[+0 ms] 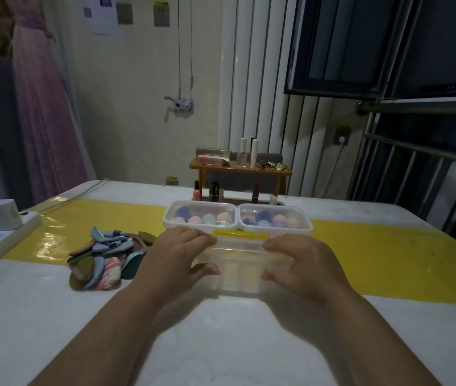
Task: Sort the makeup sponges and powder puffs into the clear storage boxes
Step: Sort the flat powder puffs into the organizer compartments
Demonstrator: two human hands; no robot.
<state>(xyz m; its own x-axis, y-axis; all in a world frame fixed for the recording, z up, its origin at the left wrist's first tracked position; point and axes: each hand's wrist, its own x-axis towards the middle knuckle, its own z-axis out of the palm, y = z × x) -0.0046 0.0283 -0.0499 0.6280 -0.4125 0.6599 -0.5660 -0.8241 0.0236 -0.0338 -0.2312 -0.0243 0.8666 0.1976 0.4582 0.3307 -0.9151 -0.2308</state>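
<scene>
Now L hand, R hand grip box latch-away.

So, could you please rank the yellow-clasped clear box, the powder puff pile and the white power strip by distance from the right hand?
1. Clear plastic box with yellow clasp: held by the right hand, centre.
2. Pile of flat powder puffs: left, past the left hand.
3. White power strip: far left.

Yellow-handled clear box mid-table, two sponge-filled boxes behind, powder puffs piled left
</scene>
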